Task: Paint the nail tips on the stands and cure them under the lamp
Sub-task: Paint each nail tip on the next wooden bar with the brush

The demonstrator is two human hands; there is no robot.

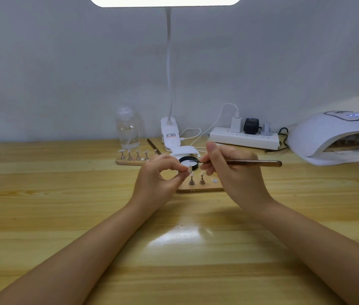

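Note:
My left hand (159, 172) pinches a small stand with a pale nail tip (189, 168) between thumb and fingers, lifted just above the near wooden base (198, 189). My right hand (231, 170) grips a brown-handled brush (255, 163) whose tip points left, over the black round pot of white gel (188, 163). Two more stands with nail tips (196, 179) stand upright on the near base. A second wooden base with several nail-tip stands (133, 155) lies further back on the left. The white curing lamp (336, 137) sits at the far right.
A clear pump bottle (127, 128) stands behind the far base. A white clip desk lamp (169, 133) and a power strip with plugs (244, 137) line the wall. Another brush (154, 146) lies beside the lamp's clip. The wooden table (174, 249) stretches toward me.

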